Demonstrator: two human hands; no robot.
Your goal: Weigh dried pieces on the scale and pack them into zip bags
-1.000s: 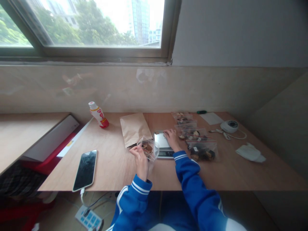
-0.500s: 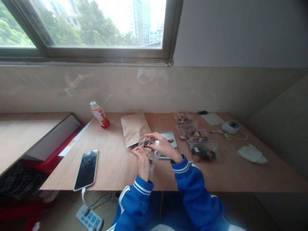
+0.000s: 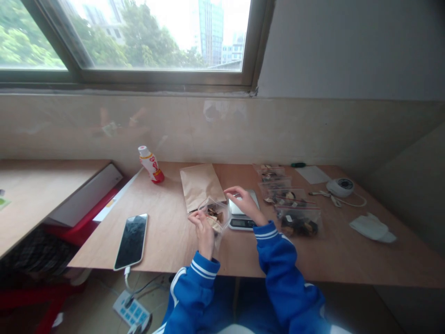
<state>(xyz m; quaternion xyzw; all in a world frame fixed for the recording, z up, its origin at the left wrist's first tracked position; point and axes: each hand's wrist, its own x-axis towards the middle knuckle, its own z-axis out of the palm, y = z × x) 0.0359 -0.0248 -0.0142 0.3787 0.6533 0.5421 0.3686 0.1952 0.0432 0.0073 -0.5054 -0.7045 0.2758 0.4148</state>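
Observation:
My left hand is closed on a clear zip bag, its mouth facing up. Dark and pale dried slices lie inside, probably dried mushroom; their exact kind is hard to make out. My right hand hovers over the silver pan of a small digital scale, to the right of the bag. Its fingers are stretched out, with a gap between thumb and forefinger and nothing visible in them. The hand hides part of the pan. Behind the bag lies a brown paper bag.
Several filled zip bags form a row right of the scale. Farther right are a white dome camera with its cable, a paper sheet and a white mask-like item. A bottle and a charging phone stand left.
My right hand has left the bag's mouth and moved right, over the scale. The bag now gapes wider and its contents show. The whole view has shifted slightly.

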